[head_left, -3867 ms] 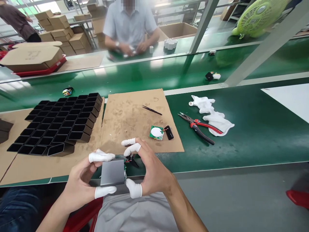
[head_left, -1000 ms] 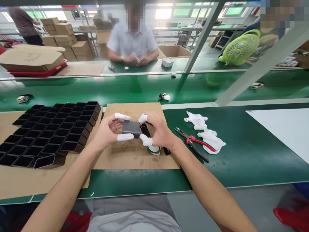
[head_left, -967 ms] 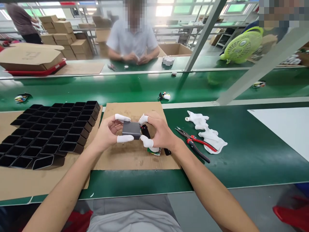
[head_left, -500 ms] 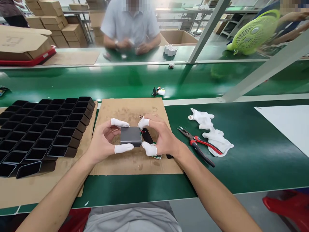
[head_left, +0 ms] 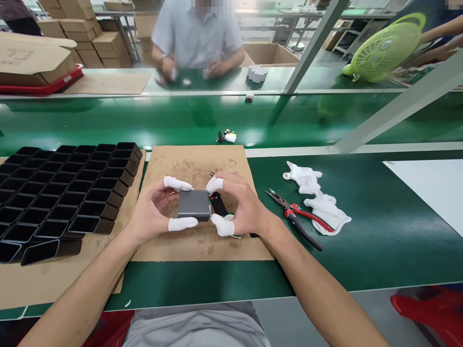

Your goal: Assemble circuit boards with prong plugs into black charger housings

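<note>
A dark grey box-shaped housing (head_left: 194,204) is held level above the cardboard mat. My left hand (head_left: 154,209) grips its left part, thumb on the near side and finger on the far side. At the housing's right end, my right hand (head_left: 238,205) pinches with thumb and forefinger, close to red wires and a bit of green circuit board. White finger cots cover both thumbs and forefingers. Thin metal points (head_left: 211,173), perhaps tweezers, stick out behind my right fingers; the rest is hidden. Under my right hand lies a black flat piece (head_left: 218,204), partly covered.
Rows of black open housings (head_left: 72,185) stand on cardboard at left. Red-and-black pliers (head_left: 294,212) and white gloves (head_left: 327,212) lie right of the cardboard mat (head_left: 173,246). A small circuit assembly (head_left: 227,136) rests on the green conveyor (head_left: 144,115). A person (head_left: 198,43) sits opposite.
The circuit assembly on the conveyor has shifted left, and so has a small part farther back. My hands keep their grip on the housing, moving only very slightly left.
</note>
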A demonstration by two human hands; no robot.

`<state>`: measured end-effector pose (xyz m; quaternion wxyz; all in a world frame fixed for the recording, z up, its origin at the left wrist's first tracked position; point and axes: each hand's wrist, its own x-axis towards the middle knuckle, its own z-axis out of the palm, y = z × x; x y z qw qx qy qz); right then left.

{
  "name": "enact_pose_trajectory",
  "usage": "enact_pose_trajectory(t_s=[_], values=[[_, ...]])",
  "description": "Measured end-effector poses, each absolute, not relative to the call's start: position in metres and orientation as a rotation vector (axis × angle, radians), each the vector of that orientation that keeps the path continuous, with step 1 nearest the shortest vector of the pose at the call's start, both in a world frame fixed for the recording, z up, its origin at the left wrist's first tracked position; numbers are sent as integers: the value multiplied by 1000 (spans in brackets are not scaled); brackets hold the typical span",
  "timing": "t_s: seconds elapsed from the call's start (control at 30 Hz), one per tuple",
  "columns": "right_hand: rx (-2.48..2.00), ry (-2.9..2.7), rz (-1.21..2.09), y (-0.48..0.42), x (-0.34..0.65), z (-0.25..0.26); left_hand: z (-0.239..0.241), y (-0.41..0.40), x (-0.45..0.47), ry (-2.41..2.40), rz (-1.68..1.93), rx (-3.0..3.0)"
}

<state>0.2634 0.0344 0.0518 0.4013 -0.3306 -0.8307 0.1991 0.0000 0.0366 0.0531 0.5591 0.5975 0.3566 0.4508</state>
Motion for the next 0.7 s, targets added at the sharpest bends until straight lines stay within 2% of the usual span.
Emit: enact_pose_trajectory(t_s=[0.4, 0.7], values=[[-891, -2163, 276, 32, 263, 50, 53, 38, 0, 933, 1114, 1480], [-845, -2167, 330, 33, 263, 52, 46, 41, -1, 878, 1065, 1457]])
